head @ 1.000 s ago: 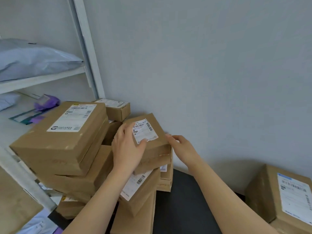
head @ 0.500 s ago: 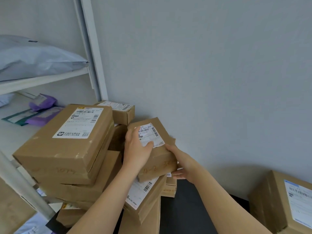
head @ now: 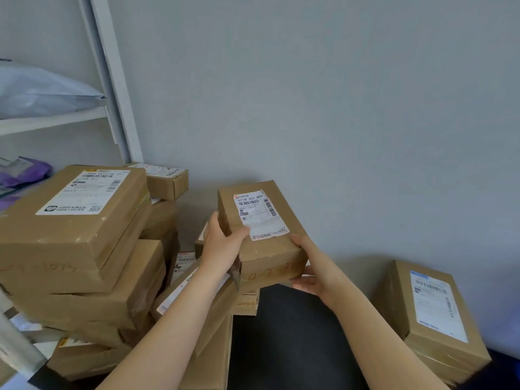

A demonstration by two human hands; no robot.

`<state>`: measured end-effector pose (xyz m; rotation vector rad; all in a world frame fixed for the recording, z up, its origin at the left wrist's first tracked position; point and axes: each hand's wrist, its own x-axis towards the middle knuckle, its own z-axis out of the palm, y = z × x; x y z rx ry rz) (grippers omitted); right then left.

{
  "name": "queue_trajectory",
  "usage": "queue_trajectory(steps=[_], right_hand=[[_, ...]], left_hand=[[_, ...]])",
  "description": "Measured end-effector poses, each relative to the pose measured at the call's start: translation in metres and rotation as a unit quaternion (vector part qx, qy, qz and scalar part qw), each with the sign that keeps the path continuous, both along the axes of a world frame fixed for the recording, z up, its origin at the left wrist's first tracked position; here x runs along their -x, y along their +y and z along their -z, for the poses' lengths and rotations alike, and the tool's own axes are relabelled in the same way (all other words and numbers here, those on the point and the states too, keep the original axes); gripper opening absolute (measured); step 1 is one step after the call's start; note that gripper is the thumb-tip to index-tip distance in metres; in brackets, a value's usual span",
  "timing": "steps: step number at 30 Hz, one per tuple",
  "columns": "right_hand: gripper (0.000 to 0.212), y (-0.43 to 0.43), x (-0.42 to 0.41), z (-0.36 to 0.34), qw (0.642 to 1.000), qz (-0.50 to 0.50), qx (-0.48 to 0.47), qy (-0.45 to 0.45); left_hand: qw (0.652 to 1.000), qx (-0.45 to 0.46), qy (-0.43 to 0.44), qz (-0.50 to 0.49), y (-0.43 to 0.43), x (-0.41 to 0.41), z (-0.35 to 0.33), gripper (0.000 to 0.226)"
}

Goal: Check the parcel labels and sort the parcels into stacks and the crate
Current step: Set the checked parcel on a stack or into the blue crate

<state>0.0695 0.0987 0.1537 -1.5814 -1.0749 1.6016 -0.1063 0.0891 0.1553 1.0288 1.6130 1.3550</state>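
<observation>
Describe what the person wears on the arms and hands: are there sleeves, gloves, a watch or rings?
Nothing worn shows. The left forearm and right forearm are bare down to the picture's edge, with no sleeve in view. The left hand and right hand have no gloves; no watch, bracelet or ring is visible.

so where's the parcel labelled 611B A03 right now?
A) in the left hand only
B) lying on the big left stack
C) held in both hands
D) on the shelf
C: the left hand grips the parcel at its left side, thumb on top, and the right hand holds its right end.
</observation>
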Motion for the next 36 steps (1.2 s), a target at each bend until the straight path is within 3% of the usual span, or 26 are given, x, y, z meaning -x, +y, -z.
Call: queue_trajectory(steps=[4, 10, 15, 27, 36], right_hand=[[0.049, -0.016, -0.032, 0.012, 1.0, -0.001, 0.006, -0.018], [0.048, -0.037, -0.073, 0.039, 0.994, -0.092, 0.026, -0.051], [0.048, -0.042, -0.08, 0.072, 0.999, -0.006, 0.015, -0.045], [0.071, -0.087, -0.065, 0.152, 0.989, 0.031, 0.072, -0.126], [0.063, -0.091, -0.06, 0.176, 0.984, 0.03, 0.054, -0.166]], left_hand=[[0.986, 0.067, -0.146, 0.042, 0.0, -0.024, 0.018, 0.069], [0.975, 0.109, -0.165, 0.098, -0.018, -0.056, 0.044, 0.056], [0.966, 0.144, -0.178, 0.122, -0.036, -0.077, 0.086, 0.055], [0.951, 0.249, -0.079, 0.163, -0.062, -0.078, 0.169, 0.073], [0.949, 0.266, -0.05, 0.163, -0.07, -0.079, 0.196, 0.083]])
